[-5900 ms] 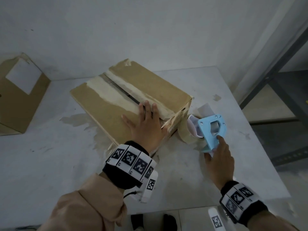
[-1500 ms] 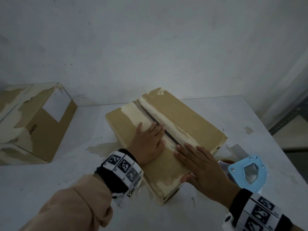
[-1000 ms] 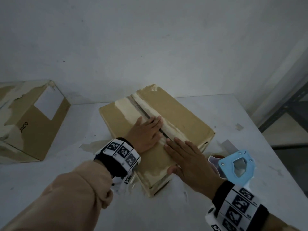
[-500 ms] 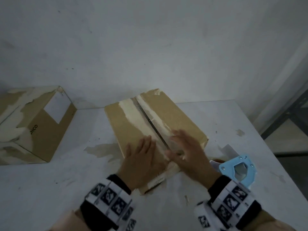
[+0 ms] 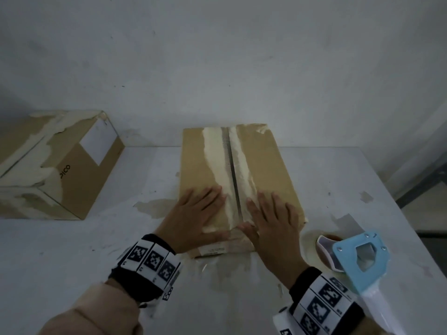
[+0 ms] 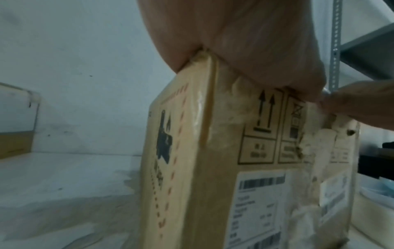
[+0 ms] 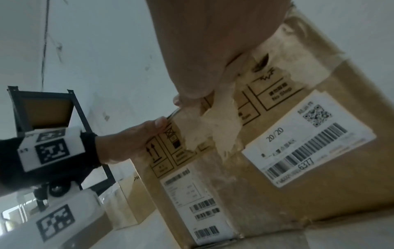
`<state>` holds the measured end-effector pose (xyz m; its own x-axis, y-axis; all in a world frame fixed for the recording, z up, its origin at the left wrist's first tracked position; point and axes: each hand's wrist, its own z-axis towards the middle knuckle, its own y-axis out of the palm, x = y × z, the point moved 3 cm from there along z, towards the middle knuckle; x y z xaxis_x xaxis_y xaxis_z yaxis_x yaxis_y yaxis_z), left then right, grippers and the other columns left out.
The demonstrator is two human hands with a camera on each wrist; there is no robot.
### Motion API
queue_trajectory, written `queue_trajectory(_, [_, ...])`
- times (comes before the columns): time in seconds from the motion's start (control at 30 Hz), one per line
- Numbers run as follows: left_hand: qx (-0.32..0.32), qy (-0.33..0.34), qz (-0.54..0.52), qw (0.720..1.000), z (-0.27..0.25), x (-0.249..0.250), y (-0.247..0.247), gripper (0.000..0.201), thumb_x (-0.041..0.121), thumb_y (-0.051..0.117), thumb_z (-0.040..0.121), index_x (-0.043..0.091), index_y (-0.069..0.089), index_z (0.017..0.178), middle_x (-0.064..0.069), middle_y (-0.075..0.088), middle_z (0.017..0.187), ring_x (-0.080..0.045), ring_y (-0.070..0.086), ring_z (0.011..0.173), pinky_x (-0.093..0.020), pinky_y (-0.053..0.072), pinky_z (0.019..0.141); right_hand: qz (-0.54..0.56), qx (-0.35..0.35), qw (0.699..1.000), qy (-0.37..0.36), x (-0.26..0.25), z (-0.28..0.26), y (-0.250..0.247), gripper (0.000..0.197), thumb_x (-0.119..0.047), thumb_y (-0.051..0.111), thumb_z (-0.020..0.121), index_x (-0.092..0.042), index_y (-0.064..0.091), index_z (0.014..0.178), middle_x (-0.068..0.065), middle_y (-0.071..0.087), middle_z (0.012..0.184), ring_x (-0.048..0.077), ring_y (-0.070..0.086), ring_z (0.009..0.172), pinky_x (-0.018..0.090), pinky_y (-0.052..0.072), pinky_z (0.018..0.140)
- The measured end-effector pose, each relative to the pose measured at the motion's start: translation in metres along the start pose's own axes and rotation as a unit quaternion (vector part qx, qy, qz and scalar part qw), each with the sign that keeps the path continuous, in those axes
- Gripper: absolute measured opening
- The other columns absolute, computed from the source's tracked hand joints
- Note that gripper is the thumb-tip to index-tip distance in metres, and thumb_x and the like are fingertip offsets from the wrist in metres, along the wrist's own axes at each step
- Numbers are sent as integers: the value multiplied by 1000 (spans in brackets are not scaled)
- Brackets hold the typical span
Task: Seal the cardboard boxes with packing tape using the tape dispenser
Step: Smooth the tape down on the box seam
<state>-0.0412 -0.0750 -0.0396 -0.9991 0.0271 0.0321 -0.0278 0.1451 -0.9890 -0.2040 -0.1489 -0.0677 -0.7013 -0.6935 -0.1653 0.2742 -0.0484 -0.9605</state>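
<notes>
A worn cardboard box (image 5: 266,165) lies on the white table (image 5: 72,262), its centre seam running straight away from me. My left hand (image 5: 196,216) lies flat on the left flap at the near end, fingers straight. My right hand (image 5: 273,221) lies flat on the right flap, just across the seam. Both thumbs reach over the near edge onto the labelled end face (image 7: 277,134). The left wrist view shows that end face (image 6: 255,168) below my palm. The blue tape dispenser (image 5: 360,257) lies on the table to the right of my right wrist, untouched.
A second cardboard box (image 5: 60,165) with a white label stands at the table's far left, against the wall. A grey metal rack (image 5: 423,180) stands beyond the table's right edge. Bare table lies in front of the box.
The box has turned from a slant to point straight away from me. Both hands slid to its near end, one each side of the seam. Earlier, my right hand was at the dispenser.
</notes>
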Motion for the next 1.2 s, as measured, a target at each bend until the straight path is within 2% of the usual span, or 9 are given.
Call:
queue_trajectory(0.07, [-11,-26,2,1000,0,2,3,103,82,-6,62,26,-2,148,7,-5,157,-8,-14,141,-39,-5,116,-13,-2,1000,-6,-1,0,3,60,-58,17,94,-17,57,116,13,62,122,37,58,110,50,32,91])
queue_trajectory(0.13, [12,-83,8,996,0,11,2,103,80,-8,69,19,21,147,-4,19,156,-22,17,144,-52,19,113,-18,-6,1000,-6,-1,0,3,60,-56,17,94,-17,56,117,14,62,122,38,58,109,50,32,91])
queue_trajectory(0.23, [26,-121,-8,992,-4,23,9,88,66,1,87,8,55,125,-16,59,126,-36,58,114,-55,48,86,-19,17,1000,-11,-2,-4,2,63,-52,16,95,-13,60,118,16,61,123,38,58,110,47,29,94])
queue_trajectory(0.37, [72,-26,3,997,-5,9,9,69,62,5,92,16,41,129,-13,60,126,-35,59,112,-49,48,90,-60,107,990,-68,-6,-22,4,42,-33,46,86,-18,47,125,12,59,127,34,58,112,43,30,94])
queue_trajectory(0.47, [76,9,54,996,-4,1,14,58,57,6,94,25,38,132,-9,60,127,-31,54,117,-47,49,90,-81,122,987,-72,-10,-32,5,65,-20,65,74,-30,37,132,11,58,128,35,56,112,43,31,90])
queue_trajectory(0.6, [112,17,64,991,-9,12,23,46,46,12,99,27,39,131,-1,60,129,-20,42,123,-48,47,89,-113,176,973,-94,-12,-32,6,58,-9,43,80,-33,37,133,14,58,127,37,54,109,46,33,86])
queue_trajectory(0.8, [118,11,57,991,-11,16,20,42,43,13,100,30,40,129,5,61,127,-17,52,119,-45,51,87,-87,175,972,-134,-10,-36,5,49,-4,30,91,-27,39,134,11,50,137,29,47,116,44,33,88])
queue_trajectory(0.97, [110,12,75,991,-12,16,15,40,40,34,87,34,39,126,7,63,124,-17,63,110,-44,50,84,86,56,987,-127,4,-36,-14,51,-43,41,90,-9,46,127,12,59,126,20,48,119,33,29,97])
queue_trajectory(1.2, [88,-26,16,996,-16,19,17,49,52,7,96,35,40,128,5,56,133,-19,53,123,-50,42,93,156,34,981,-109,31,-61,-41,56,-39,14,100,-10,57,121,9,62,122,17,42,117,31,29,97])
